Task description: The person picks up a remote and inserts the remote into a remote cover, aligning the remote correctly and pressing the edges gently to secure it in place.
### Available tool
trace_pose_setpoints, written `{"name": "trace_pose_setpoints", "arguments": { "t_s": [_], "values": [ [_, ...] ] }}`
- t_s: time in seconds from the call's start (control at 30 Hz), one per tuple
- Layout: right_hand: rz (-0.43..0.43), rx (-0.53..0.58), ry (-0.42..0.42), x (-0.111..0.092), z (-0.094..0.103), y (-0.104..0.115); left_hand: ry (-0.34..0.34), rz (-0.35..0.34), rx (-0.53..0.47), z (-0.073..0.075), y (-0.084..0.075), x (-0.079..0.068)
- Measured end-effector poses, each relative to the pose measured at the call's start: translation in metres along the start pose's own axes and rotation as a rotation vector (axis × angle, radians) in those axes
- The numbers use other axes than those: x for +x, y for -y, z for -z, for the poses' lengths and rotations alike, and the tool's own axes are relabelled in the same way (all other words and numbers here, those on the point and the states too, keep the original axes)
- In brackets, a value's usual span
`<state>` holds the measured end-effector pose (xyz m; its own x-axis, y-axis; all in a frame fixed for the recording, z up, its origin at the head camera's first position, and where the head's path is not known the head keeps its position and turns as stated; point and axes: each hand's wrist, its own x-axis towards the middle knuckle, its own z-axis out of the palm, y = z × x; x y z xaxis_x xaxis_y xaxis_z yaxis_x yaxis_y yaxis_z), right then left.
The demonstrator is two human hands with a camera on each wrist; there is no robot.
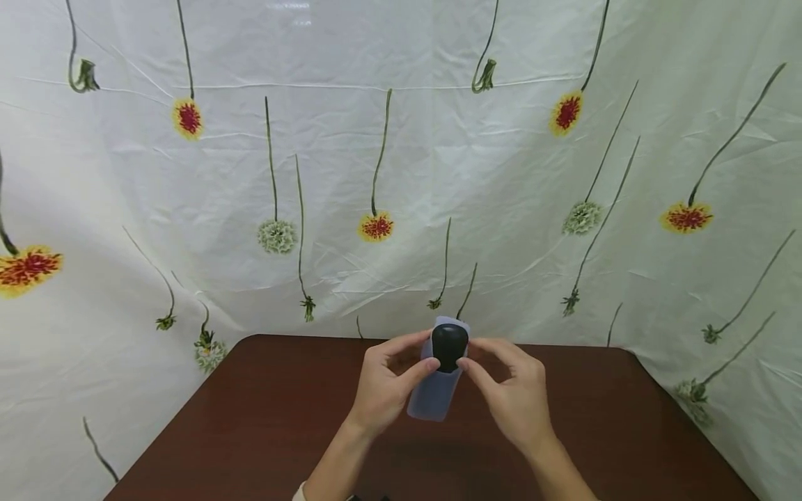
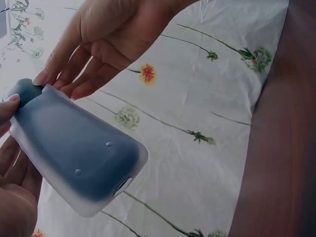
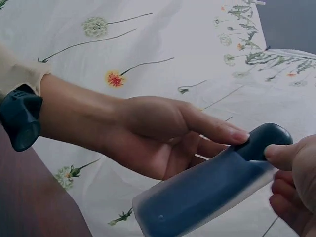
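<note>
Above the table, both hands hold a dark, round-ended handheld object (image 1: 450, 344) tucked in a translucent frosted sleeve (image 1: 432, 396). My left hand (image 1: 383, 383) pinches it from the left, the thumb at the dark end's lower edge. From the other side my right hand (image 1: 517, 390) grips the same end, thumb and fingers at the sleeve's mouth. In the left wrist view the sleeve (image 2: 84, 143) shows two small nubs and an oval hole at its closed end. The dark end (image 3: 269, 140) sticks out between both thumbs in the right wrist view.
A dark reddish-brown table (image 1: 269, 410) lies under the hands. Behind and beside it hangs a white cloth (image 1: 338, 153) printed with flowers and stems. The left wrist wears a dark band (image 3: 22, 118) beside a pale sleeve cuff (image 3: 24, 71).
</note>
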<state>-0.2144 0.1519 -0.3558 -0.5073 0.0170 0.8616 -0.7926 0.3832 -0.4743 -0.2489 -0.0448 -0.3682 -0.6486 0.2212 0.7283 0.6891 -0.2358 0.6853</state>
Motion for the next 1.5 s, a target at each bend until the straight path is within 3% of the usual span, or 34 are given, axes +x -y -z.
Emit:
{"name": "trace_pose_setpoints", "arguments": {
  "t_s": [0.07,0.27,0.43,0.57,0.73,0.83,1.03,1.13,1.27,1.5],
  "values": [
    [-0.036,0.026,0.050,0.001,0.004,0.001,0.023,-0.016,-0.010,0.001,0.001,0.000],
    [-0.237,0.263,0.221,0.003,0.016,0.000,0.085,-0.040,-0.041,0.001,0.003,0.000],
    [-0.284,0.236,0.272,0.005,0.024,-0.002,0.088,-0.023,0.001,-0.001,0.006,0.000],
    [-0.334,0.146,0.219,0.006,0.022,0.001,0.116,-0.011,0.070,-0.003,0.007,0.000],
    [-0.459,0.100,0.120,0.006,0.014,0.005,0.158,-0.026,0.150,-0.007,0.008,0.000],
    [-0.580,0.192,0.049,0.007,0.010,0.006,0.151,-0.044,0.199,-0.010,0.008,0.000],
    [-0.810,0.523,-0.104,0.009,0.006,0.009,0.117,-0.043,0.257,-0.013,0.010,-0.002],
    [-0.835,0.583,-0.112,0.008,0.002,0.010,0.092,-0.054,0.283,-0.012,0.011,-0.002],
    [-0.814,0.541,-0.111,0.006,-0.002,0.009,0.074,-0.047,0.293,-0.015,0.011,0.000],
    [-0.712,0.413,-0.063,0.003,-0.007,0.003,0.075,0.039,0.111,-0.011,0.013,-0.001]
  ]
}}
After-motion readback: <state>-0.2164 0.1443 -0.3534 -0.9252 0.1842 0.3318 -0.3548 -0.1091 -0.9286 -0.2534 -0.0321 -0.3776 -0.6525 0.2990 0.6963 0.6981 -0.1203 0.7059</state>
